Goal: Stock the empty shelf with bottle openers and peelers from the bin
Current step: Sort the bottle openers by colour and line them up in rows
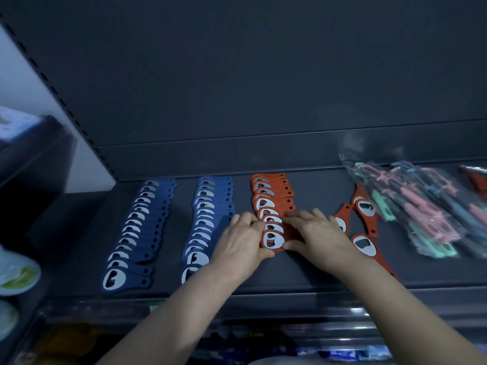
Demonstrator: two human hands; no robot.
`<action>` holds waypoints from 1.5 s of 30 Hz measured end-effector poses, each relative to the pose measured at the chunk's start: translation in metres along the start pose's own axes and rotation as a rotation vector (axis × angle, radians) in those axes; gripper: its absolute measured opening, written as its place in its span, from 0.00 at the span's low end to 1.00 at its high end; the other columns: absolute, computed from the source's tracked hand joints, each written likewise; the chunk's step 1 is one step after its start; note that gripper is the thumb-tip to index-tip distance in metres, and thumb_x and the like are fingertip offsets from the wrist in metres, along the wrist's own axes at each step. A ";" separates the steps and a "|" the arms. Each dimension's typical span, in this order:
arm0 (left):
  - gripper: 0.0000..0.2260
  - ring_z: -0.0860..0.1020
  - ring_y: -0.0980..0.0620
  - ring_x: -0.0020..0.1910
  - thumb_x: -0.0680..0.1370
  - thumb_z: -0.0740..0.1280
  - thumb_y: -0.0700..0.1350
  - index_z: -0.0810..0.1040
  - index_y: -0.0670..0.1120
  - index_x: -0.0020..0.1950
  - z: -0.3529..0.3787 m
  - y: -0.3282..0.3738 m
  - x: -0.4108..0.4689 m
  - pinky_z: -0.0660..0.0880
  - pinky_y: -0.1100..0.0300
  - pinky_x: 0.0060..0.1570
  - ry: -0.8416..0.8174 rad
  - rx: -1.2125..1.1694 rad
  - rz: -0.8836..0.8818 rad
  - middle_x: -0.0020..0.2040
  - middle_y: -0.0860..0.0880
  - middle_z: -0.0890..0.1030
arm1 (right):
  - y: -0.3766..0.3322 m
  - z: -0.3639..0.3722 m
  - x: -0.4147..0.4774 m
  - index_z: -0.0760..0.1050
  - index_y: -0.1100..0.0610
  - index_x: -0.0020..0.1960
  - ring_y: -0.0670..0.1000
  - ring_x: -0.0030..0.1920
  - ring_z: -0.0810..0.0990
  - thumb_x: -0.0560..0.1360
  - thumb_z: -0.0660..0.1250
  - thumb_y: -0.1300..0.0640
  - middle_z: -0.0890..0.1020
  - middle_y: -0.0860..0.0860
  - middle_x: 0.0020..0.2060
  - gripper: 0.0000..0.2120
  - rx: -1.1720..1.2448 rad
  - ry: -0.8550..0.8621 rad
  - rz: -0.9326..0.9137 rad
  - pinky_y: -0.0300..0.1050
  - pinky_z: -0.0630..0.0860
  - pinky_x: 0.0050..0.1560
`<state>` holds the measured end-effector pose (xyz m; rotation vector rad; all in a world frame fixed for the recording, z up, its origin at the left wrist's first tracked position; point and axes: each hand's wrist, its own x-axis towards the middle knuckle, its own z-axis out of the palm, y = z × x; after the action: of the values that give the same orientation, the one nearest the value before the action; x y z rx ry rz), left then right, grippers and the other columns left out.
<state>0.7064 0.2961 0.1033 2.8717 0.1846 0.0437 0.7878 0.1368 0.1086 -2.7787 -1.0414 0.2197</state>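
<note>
On the dark shelf (pixel 311 270) lie two overlapping rows of blue bottle openers (pixel 137 230) (pixel 208 214) and one row of orange bottle openers (pixel 271 198). My left hand (pixel 242 241) and my right hand (pixel 316 233) meet at the near end of the orange row, fingers on the front openers; the left pinches their left edge, the right lies over their handles. Three loose orange openers (pixel 365 206) lie to the right. Bagged peelers (pixel 421 206) in pink, mint and blue are piled at the far right.
The shelf's back wall (pixel 263 88) rises close behind the rows. A slotted upright (pixel 66 106) bounds the left side. White round tubs (pixel 18 275) stand at the lower left. A lower shelf with blurred packets (pixel 342 354) shows under my forearms.
</note>
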 end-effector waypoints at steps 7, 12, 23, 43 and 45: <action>0.26 0.66 0.49 0.63 0.75 0.67 0.58 0.70 0.49 0.70 0.001 0.007 0.004 0.65 0.56 0.63 0.000 0.091 -0.043 0.63 0.51 0.70 | 0.003 0.005 0.003 0.61 0.43 0.74 0.51 0.67 0.62 0.78 0.58 0.40 0.62 0.43 0.73 0.25 -0.055 0.032 -0.043 0.50 0.63 0.61; 0.26 0.66 0.49 0.63 0.74 0.67 0.59 0.71 0.49 0.69 0.001 0.006 0.009 0.66 0.55 0.64 0.015 0.084 -0.082 0.62 0.51 0.70 | 0.001 0.005 0.010 0.60 0.44 0.74 0.51 0.67 0.63 0.78 0.56 0.40 0.63 0.43 0.73 0.25 -0.063 0.042 -0.062 0.50 0.63 0.61; 0.24 0.63 0.46 0.69 0.83 0.56 0.47 0.54 0.47 0.78 -0.015 -0.001 0.050 0.64 0.51 0.68 -0.006 -0.129 -0.121 0.76 0.51 0.62 | 0.012 0.005 0.010 0.55 0.47 0.77 0.49 0.72 0.59 0.79 0.58 0.43 0.58 0.43 0.76 0.29 -0.075 0.021 -0.114 0.49 0.61 0.63; 0.12 0.75 0.49 0.59 0.79 0.63 0.44 0.78 0.51 0.61 -0.011 0.045 0.048 0.73 0.55 0.58 0.078 -0.141 -0.011 0.59 0.51 0.80 | 0.047 -0.016 -0.011 0.75 0.44 0.63 0.53 0.58 0.76 0.76 0.61 0.59 0.79 0.45 0.58 0.18 -0.130 0.183 0.021 0.47 0.69 0.52; 0.09 0.77 0.48 0.57 0.78 0.63 0.47 0.78 0.52 0.57 -0.007 0.068 0.049 0.75 0.53 0.54 0.041 -0.126 0.021 0.55 0.51 0.81 | 0.067 -0.027 -0.022 0.77 0.45 0.57 0.53 0.54 0.78 0.73 0.63 0.58 0.81 0.47 0.51 0.15 -0.194 0.180 0.169 0.44 0.70 0.46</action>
<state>0.7634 0.2392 0.1280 2.7483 0.1541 0.1147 0.8193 0.0692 0.1226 -2.9932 -0.8262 -0.1163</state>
